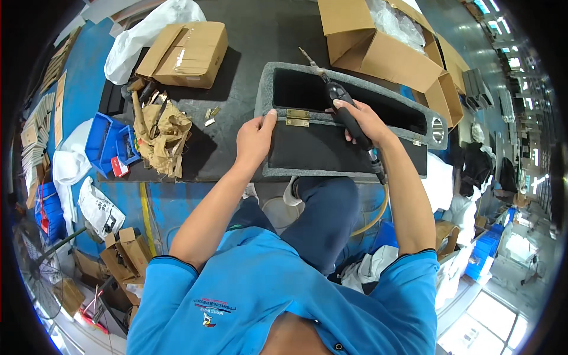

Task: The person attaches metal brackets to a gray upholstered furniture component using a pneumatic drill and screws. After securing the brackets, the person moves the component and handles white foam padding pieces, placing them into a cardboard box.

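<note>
A long box (266, 89) covered in grey fabric lies open on the dark table in front of me, its black inside showing. Toward me hangs its black-lined lid (313, 151), joined by a brass-coloured hinge (297, 118). At the box's left end my left hand (255, 136) is closed on the edge where box and lid meet, thumb beside the hinge. My right hand (365, 122) wraps round a black powered screwdriver (339, 94), held slantwise above the box. Its bit points away to the upper left, clear of the hinge. A second hinge (416, 142) shows at the right.
Several small brass hinges (211, 112) lie loose to the left. Beyond them are a crumpled brown paper bundle (165, 133), blue bins (109, 142) and a closed carton (189, 53). An open carton (378, 56) stands at the back right. A yellowish hose (378, 216) trails from the screwdriver.
</note>
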Tool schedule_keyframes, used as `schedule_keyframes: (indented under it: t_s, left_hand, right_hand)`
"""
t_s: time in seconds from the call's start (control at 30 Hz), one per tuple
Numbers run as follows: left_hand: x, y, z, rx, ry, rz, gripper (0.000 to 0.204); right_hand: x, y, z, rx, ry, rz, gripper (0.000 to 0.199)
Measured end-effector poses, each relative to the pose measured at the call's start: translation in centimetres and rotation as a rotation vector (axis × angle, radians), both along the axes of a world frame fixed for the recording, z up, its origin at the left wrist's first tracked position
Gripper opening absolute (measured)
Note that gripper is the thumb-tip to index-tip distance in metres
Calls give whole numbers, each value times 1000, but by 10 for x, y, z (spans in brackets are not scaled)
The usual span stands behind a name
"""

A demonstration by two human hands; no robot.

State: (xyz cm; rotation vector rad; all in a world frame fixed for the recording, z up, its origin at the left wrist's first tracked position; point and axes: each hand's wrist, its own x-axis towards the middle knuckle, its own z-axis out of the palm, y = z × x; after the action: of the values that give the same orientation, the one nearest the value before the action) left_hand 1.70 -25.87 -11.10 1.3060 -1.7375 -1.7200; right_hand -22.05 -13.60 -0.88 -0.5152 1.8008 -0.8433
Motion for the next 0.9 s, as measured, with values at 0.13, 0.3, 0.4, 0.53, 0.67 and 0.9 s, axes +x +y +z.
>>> schedule_keyframes:
  t_s: [0.13, 0.3, 0.4, 0.53, 0.67, 0.9]
  left_hand:
    - [-2, -2, -4, 90, 74, 39, 56]
    - [-3, -4, -23, 124, 129, 47, 46]
    - [-6, -6, -25, 183, 178, 44, 45]
    - [-9, -8, -20, 153, 121, 37, 45]
    - [-6, -1, -13, 103, 84, 64, 54]
    - [-6, -21, 34, -352, -262, -57, 49]
  right_hand:
    - [-1, -5, -1, 40, 42, 65, 53]
    - [-3, -5, -2, 23, 17, 45, 54]
    - [-2, -7, -2, 3, 70, 63, 54]
    - [-10, -10, -6, 16, 20, 40, 55]
    - [-7, -8, -8, 16, -53, 29, 55]
    - [-8, 2, -8, -11, -73, 20, 55]
